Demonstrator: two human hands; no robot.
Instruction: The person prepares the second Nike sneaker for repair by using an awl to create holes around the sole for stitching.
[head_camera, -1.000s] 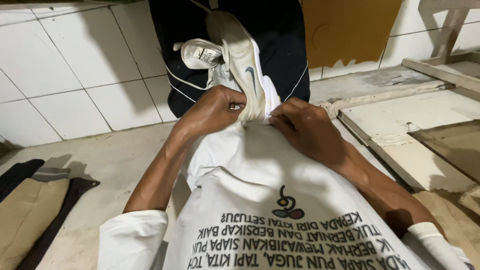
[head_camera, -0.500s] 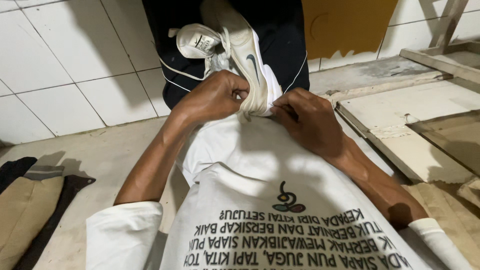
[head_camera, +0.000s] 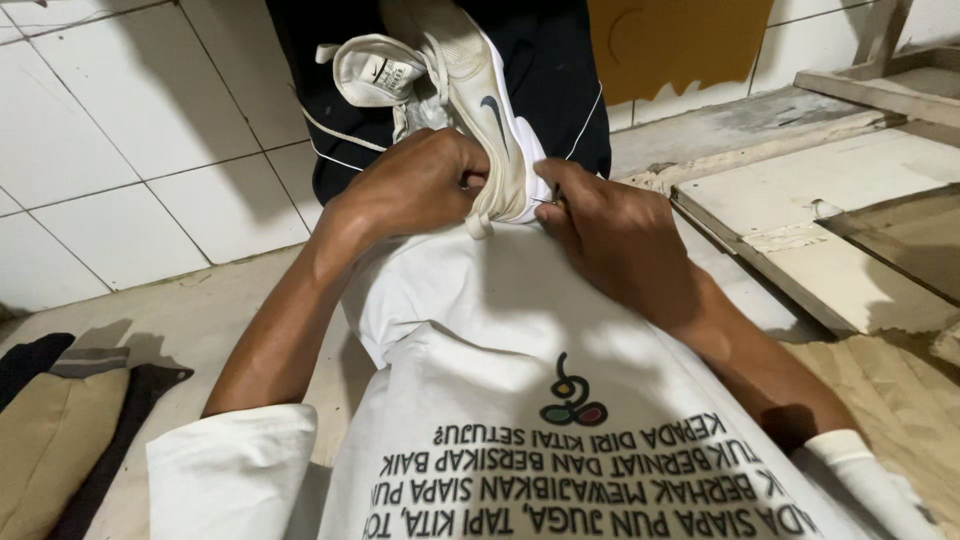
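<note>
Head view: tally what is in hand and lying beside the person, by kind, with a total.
Hands: 2, left hand and right hand, both on the shoe
White shoe: 1, heel toward the lap
Needle: 1, thin and metallic, at the right fingertips
Tan and dark cloth pieces on the floor: cannot tell how many
Total counted: 4

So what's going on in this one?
A person in a white printed shirt holds a worn white sneaker in their lap. The left hand grips its heel end, while the right hand pinches something thin, maybe a needle, at the heel edge. Folded dark and tan cloth lies on the floor to the left.
</note>
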